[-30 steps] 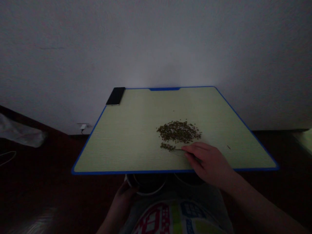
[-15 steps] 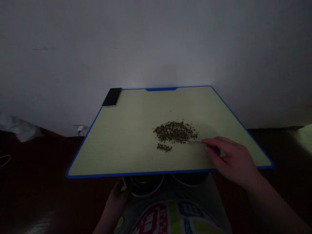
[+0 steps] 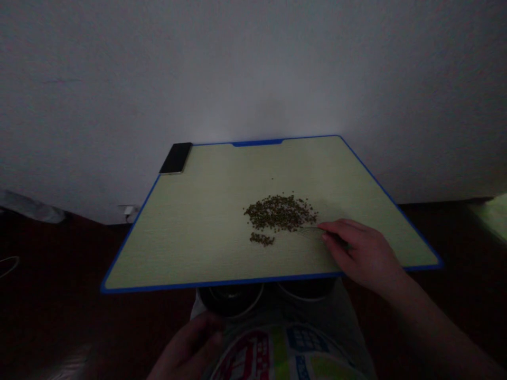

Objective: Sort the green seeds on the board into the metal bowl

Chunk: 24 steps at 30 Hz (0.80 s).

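A pile of small green-brown beans [image 3: 280,212] lies on a pale green table [image 3: 198,237] with a blue rim. A smaller clump of beans [image 3: 262,239] sits apart just in front of the pile. My right hand [image 3: 362,253] rests on the table at the pile's right edge, fingers closed on a thin spoon [image 3: 309,230] whose tip touches the beans. My left hand [image 3: 190,345] is low in front of the table, by a dark bowl [image 3: 232,301] with a white rim on my lap. Its fingers look curled, and the dim light hides whether they hold anything.
A dark phone [image 3: 175,158] lies at the table's far left corner. A second bowl [image 3: 306,290] sits under the near edge, beside the first. A white wall stands right behind the table, with a plug [image 3: 129,210] low on it. Dark floor surrounds the table.
My right hand moved with the spoon from the small clump to the right edge of the big pile. My left hand slid down off the bowl's rim toward my lap.
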Each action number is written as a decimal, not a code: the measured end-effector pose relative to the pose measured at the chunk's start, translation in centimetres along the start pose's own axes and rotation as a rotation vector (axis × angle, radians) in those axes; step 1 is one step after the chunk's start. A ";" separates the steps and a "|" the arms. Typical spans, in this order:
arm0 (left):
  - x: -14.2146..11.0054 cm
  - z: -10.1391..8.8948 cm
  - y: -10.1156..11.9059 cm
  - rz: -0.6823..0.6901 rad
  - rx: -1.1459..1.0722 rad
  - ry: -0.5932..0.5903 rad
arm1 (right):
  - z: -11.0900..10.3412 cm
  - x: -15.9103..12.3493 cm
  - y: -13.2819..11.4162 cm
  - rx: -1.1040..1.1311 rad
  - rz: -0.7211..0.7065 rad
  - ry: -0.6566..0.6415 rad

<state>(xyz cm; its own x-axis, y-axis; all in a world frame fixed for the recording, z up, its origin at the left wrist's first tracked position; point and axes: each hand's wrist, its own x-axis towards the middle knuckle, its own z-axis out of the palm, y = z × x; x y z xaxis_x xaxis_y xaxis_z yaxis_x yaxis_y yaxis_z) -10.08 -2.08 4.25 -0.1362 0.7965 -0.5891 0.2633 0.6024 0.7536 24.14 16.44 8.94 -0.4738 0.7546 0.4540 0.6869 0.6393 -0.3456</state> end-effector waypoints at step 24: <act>9.5 15.1 2.8 -0.067 -0.372 -0.332 | 0.1 0.6 0.1 0.047 -0.027 -0.039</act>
<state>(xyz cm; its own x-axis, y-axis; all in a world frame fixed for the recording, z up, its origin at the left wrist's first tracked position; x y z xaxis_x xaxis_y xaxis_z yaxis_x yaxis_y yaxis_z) 3.83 6.41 -3.62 0.1856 0.7325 -0.6550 -0.1025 0.6774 0.7285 23.82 16.95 9.11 -0.5141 0.7414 0.4314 0.6471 0.6653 -0.3723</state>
